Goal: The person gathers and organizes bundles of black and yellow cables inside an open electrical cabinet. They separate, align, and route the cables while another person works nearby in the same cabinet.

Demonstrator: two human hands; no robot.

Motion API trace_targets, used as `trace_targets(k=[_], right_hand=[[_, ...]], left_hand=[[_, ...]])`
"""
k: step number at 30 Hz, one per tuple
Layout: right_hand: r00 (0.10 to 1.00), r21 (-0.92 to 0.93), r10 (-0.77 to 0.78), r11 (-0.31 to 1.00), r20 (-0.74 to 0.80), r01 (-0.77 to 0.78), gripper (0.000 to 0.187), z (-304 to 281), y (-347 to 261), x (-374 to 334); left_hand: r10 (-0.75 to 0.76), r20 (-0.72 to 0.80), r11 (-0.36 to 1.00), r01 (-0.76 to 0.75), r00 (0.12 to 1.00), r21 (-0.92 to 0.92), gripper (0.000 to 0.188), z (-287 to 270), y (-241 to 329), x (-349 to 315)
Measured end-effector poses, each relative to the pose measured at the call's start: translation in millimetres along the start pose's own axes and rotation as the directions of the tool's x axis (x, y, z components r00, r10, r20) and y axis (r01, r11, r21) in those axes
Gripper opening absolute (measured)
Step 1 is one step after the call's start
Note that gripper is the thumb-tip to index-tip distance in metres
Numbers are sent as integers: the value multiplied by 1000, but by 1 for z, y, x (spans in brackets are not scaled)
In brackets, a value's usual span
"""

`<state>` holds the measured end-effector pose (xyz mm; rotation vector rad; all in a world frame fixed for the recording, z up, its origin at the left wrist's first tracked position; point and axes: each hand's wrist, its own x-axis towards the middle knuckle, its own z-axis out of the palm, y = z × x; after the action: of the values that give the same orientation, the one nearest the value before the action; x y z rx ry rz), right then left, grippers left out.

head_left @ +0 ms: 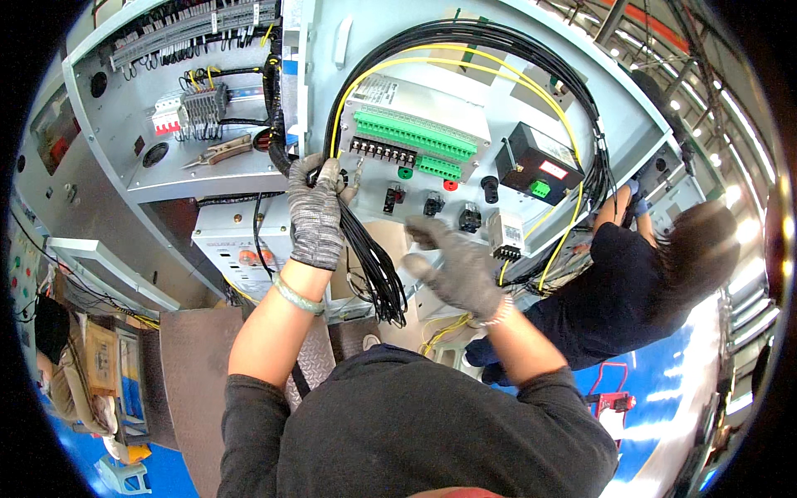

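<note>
My left hand (315, 217), in a grey striped glove, is closed around a bundle of thin black wires (374, 270). The loose wire ends fan downward below it. From the grip the bundle arcs up and over the panel to the right, with a few yellow wires (452, 60) alongside. My right hand (455, 264), gloved in grey and a little blurred, hovers right of the hanging ends, thumb and fingers apart and nothing seen in it. Just above lies the panel with a controller (432, 112), its green terminal strips (415, 134) and black switch bodies (470, 217).
Pliers (220, 153) lie in the open cabinet at left, below breakers (168, 116). A black box (540, 162) and a small white module (505, 235) sit on the panel. A co-worker (631, 274) bends close by on the right. A brown board (199, 365) lies at lower left.
</note>
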<state>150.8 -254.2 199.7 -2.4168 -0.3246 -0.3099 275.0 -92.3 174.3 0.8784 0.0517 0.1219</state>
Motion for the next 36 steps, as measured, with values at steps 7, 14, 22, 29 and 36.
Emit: trace_targets(k=[7, 14, 22, 29, 36], right_hand=[[961, 460, -26, 881, 274, -107, 65, 80, 19, 20], [987, 437, -127, 897, 95, 74, 47, 75, 18, 27], [990, 433, -96, 900, 103, 42, 45, 70, 16, 26], [990, 411, -97, 911, 105, 46, 45, 69, 17, 28], [990, 398, -41, 917, 136, -16, 40, 64, 15, 27]], left_hand=[[-3, -48, 996, 7, 999, 86, 24, -4, 2, 1], [-5, 49, 1000, 6, 999, -3, 22, -10, 5, -1], [-40, 294, 984, 88, 955, -152, 26, -34, 6, 10], [-53, 467, 974, 149, 883, -171, 36, -59, 3, 24], [53, 292, 999, -49, 955, -21, 49, -65, 5, 3]])
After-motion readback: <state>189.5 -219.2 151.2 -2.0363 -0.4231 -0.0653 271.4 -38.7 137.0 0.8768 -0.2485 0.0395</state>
